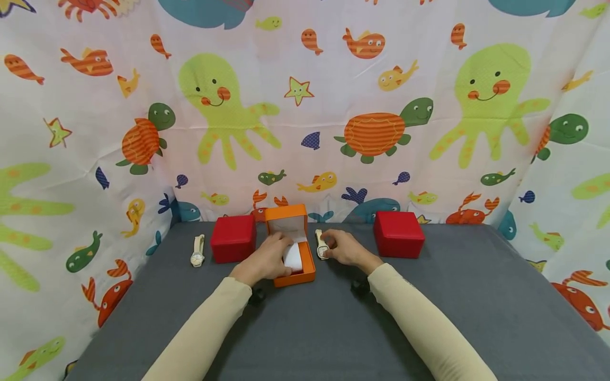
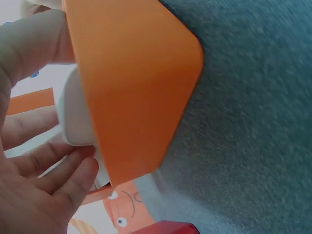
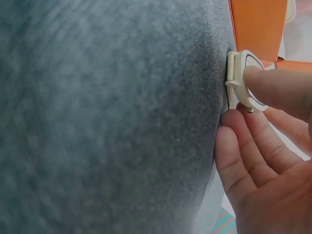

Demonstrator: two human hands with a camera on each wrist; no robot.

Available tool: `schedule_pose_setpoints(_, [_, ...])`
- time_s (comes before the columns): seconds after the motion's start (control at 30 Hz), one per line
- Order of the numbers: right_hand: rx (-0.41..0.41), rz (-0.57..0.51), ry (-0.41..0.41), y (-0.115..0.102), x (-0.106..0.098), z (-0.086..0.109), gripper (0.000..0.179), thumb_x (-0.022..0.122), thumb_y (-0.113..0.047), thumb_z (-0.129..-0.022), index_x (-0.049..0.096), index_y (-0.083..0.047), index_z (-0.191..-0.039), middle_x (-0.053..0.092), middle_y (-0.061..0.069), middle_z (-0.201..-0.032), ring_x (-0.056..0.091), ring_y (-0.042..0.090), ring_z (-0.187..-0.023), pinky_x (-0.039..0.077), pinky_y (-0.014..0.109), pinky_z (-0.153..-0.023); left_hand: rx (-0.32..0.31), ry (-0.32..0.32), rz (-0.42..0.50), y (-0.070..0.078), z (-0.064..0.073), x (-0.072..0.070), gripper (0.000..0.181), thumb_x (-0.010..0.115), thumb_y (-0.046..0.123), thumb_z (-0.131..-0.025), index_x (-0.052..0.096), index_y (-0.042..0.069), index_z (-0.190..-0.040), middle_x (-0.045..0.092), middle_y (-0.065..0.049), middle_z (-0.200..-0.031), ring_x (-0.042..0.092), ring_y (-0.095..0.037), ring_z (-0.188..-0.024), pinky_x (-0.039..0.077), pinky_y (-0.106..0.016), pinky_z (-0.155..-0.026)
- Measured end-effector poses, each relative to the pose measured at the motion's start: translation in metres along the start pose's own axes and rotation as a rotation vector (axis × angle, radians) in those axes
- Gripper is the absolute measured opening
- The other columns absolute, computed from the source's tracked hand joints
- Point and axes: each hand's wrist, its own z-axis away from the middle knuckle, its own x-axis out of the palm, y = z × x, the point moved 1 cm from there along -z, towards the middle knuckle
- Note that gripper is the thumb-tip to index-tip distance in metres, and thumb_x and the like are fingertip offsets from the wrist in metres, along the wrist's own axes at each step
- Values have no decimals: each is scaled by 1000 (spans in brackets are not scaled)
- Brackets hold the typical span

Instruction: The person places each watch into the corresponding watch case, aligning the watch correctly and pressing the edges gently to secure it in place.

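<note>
An open orange box [image 1: 308,262] stands on the grey table, its lid raised at the back. A white cushion [image 1: 293,257] sits inside it. My left hand [image 1: 269,257] reaches over the box's left side and holds the cushion, thumb toward the near end; the left wrist view shows fingers curled by the cushion [image 2: 77,114] behind the orange wall [image 2: 136,87]. Just right of the box lies a cream wristwatch [image 1: 322,251]. My right hand [image 1: 347,247] pinches it at the face end, with the thumb on the dial of the watch [image 3: 238,73] and fingertips near its crown.
A red box [image 1: 233,239], closed, stands left of the orange one, and another red box [image 1: 398,234] stands to the right. At the far left lies a second cream wristwatch [image 1: 197,251]. A curtain with sea animals [image 1: 305,121] hangs behind the grey table [image 1: 305,333].
</note>
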Motion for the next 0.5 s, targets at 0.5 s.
schedule_pose_setpoints(0.5, [-111,-119,41,-5,-3,9,35,68,-1,-85,61,-4,-119,57,6,-87,54,18,-71,47,28,-60,166,226,127,-9,14,9,71,82,23,-73,47,10,-133,38,-2,-122,43,-15,-105,49,-31,-88])
